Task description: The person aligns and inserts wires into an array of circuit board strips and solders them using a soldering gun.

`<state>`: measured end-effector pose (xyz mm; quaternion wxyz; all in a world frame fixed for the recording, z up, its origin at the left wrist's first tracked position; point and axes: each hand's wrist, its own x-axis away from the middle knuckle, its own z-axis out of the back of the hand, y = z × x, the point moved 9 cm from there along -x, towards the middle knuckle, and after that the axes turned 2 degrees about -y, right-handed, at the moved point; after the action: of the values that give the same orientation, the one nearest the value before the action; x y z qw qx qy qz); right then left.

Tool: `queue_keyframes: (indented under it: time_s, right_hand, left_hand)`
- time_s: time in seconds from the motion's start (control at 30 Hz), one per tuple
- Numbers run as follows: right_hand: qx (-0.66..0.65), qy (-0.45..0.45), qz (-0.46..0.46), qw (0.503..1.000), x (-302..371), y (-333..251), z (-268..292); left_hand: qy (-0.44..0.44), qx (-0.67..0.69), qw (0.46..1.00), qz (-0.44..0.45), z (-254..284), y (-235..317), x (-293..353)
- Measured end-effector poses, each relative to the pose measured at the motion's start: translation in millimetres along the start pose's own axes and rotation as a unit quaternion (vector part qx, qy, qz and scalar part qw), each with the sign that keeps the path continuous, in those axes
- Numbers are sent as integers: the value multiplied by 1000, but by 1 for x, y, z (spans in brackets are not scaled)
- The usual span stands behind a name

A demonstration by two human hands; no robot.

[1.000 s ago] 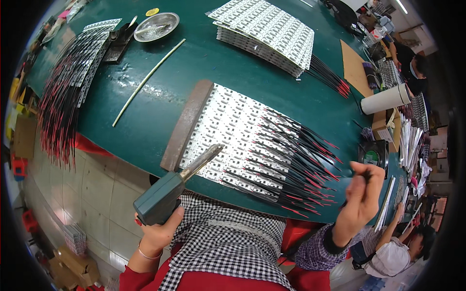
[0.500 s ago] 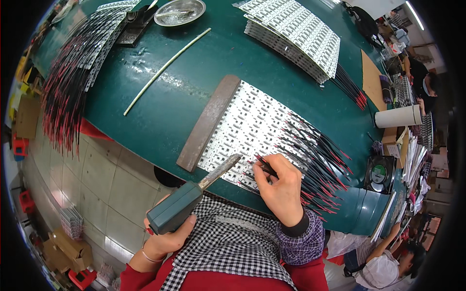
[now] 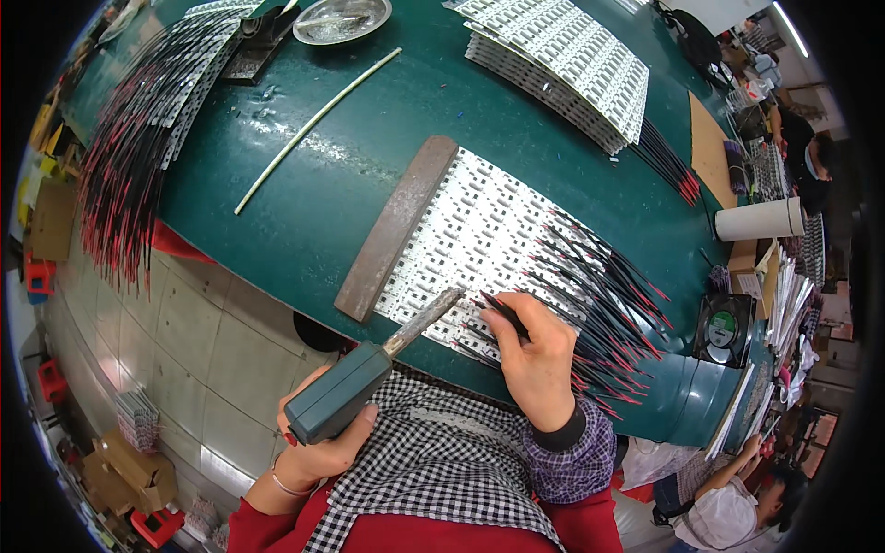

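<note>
In my left hand [image 3: 323, 447] is a soldering iron [image 3: 341, 392] with a thick dark green body. Its grey metal tip points up and right, over the lower part of a white circuit board panel [image 3: 479, 221]. Thumb and fingers of my right hand [image 3: 536, 355] are pinched on a black wire [image 3: 495, 301], its end close to the iron's tip. Several black wires with red ends [image 3: 599, 286] fan out to the right from the panel, some passing under my right hand. A brown bar [image 3: 396, 230] lies along the panel's left edge.
Stacked white panels [image 3: 562, 69] stand at the back. Wired panels [image 3: 147, 120] hang over the table's left edge. A pale thin stick [image 3: 318, 124] and a metal dish [image 3: 341, 20] lie at the back left. A black fan [image 3: 724, 330] stands at right; other people sit beyond.
The soldering iron has shifted slightly up and right. My right hand has moved only a little, its pinch still at the panel's lower part.
</note>
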<state>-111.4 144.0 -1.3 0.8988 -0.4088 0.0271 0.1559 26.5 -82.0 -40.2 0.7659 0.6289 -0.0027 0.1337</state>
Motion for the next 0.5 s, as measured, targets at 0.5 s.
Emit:
queue_keyframes:
  time_s: [0.5]
  right_hand:
    - [17, -24, -57, 998, 1, 9, -7]
  left_hand:
    - [-18, -77, 991, -109, -10, 32, -12]
